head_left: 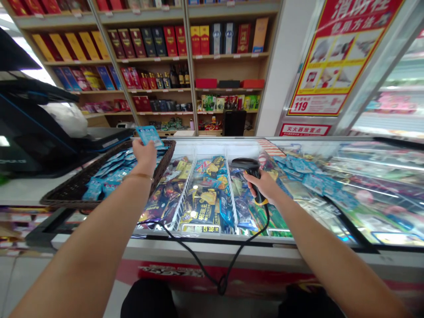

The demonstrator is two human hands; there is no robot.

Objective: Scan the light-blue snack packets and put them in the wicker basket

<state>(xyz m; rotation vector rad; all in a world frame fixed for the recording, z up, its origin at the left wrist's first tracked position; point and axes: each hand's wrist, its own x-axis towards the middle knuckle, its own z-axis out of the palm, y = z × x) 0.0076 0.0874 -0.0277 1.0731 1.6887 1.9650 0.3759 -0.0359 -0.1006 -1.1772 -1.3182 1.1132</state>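
Observation:
My left hand (145, 154) pinches a small light-blue packet (150, 135) above the far right corner of a dark woven basket (62, 194). Many similar blue packets (114, 170) lie in that basket. In my right hand (263, 183) is a black handheld barcode scanner (247, 165), held by its grip over the freezer's glass top. Its black cord (198, 260) hangs down in front of the freezer and loops back to the left. More blue packets (303, 170) are spread on the glass to the right of the scanner.
Beneath me is a chest freezer (285, 240) with bagged frozen goods (205, 203) in wire compartments. A checkout machine (29, 128) stands at the left on a counter. Shelves (149, 59) of boxes and bottles line the back, beside a red poster (331, 57).

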